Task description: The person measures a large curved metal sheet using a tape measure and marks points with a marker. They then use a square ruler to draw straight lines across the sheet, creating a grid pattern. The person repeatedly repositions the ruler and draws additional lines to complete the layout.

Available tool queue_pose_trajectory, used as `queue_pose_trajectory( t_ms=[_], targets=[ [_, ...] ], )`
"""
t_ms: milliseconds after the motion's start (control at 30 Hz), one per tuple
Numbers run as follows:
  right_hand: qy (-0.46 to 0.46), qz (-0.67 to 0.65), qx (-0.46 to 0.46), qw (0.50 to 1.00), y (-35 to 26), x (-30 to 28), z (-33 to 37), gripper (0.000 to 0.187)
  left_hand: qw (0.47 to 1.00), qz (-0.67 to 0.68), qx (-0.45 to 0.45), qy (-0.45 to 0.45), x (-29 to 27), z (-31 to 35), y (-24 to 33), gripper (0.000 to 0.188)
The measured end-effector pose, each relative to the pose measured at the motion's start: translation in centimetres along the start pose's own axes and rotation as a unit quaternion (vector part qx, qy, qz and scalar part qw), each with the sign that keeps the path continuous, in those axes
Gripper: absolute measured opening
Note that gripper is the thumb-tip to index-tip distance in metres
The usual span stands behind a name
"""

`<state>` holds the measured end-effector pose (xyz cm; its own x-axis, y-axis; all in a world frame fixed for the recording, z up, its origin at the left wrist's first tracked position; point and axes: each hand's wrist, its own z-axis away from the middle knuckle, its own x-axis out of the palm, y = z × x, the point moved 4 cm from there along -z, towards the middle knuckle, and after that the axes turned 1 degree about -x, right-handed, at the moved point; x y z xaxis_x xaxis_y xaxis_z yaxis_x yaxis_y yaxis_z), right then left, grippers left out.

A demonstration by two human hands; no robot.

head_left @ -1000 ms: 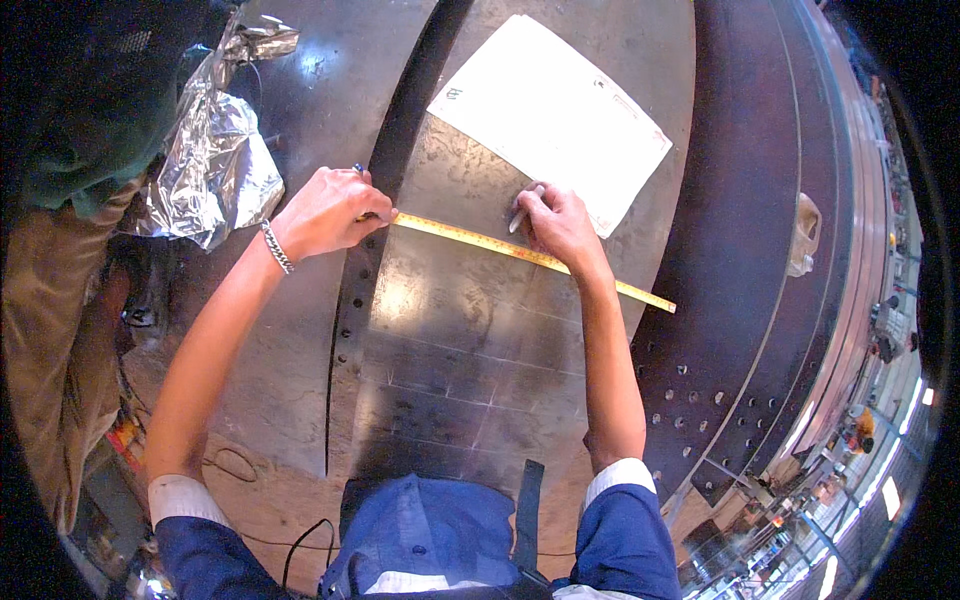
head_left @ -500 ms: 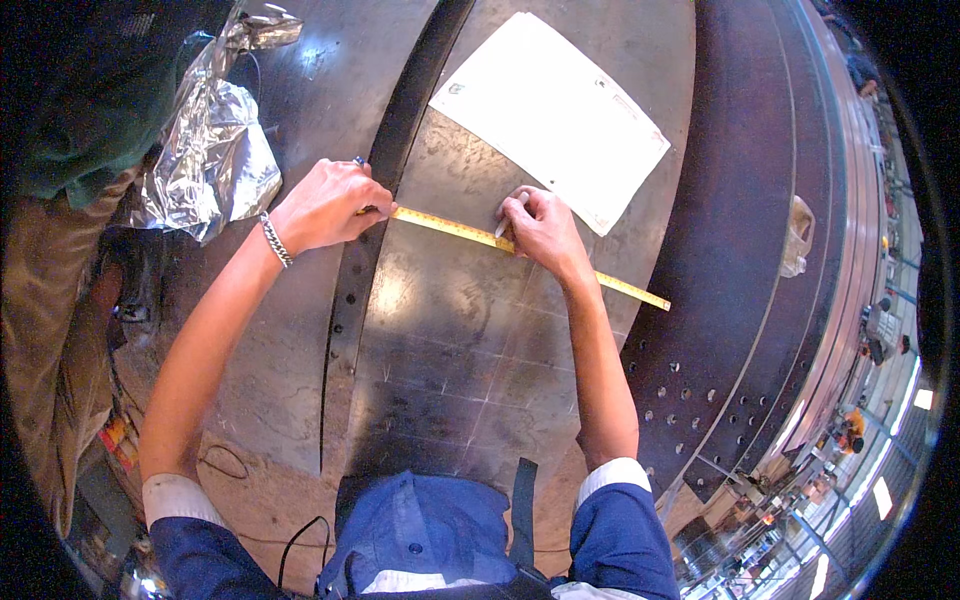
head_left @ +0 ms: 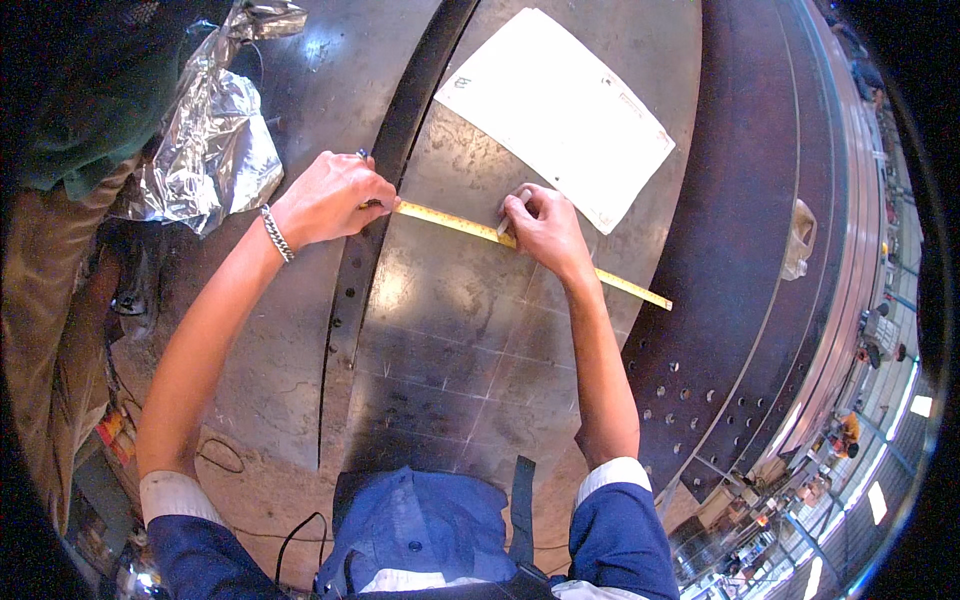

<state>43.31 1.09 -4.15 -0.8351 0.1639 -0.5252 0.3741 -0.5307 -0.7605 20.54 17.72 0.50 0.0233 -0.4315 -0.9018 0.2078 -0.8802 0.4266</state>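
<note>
A yellow measuring tape [head_left: 452, 220] stretches across a grey steel plate [head_left: 440, 320] marked with thin pale lines. My left hand [head_left: 335, 198] pinches its left end at the plate's edge, beside a dark gap. Near the tape's middle, my right hand [head_left: 545, 228] grips a short pale marking stick, likely chalk [head_left: 503, 227], its lower tip at the tape's edge. The tape passes beneath this hand, and its free end sticks out past my right forearm. Beyond my right hand lies a white sheet of paper [head_left: 560, 110] with small printed marks.
Crumpled silver foil [head_left: 225, 150] lies at the far left, next to a person in brown trousers [head_left: 45, 300]. Dark steel plates with drilled holes [head_left: 680, 400] stand on the right, one bearing a small translucent bag [head_left: 798, 240]. A thin cable [head_left: 220, 458] runs over the floor.
Both hands keep nearly the same pose on the tape and stick. The view has shifted very slightly.
</note>
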Motion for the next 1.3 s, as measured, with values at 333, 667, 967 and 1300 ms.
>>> queue_pose_trajectory(
  t_ms=[333,667,967,1300],
  targets=[
    [0.005,-0.007,-0.006,1.0,-0.5,0.1,0.1,0.029,1.0,-0.001,-0.007,0.0,0.0,0.2,-0.1,0.007],
    [0.043,0.062,-0.032,0.997,-1.2,0.5,0.7,0.027,1.0,-0.008,-0.001,0.009,-0.3,0.2,0.1,0.003],
    [0.192,-0.136,-0.048,0.971,-2.4,-1.3,1.7,0.023,1.0,-0.007,0.002,0.01,0.0,0.0,-0.2,0.006],
    [0.097,-0.029,-0.057,0.993,0.2,0.5,1.2,0.025,1.0,0.005,0.004,0.012,-0.1,0.1,0.1,0.002]
  ],
)
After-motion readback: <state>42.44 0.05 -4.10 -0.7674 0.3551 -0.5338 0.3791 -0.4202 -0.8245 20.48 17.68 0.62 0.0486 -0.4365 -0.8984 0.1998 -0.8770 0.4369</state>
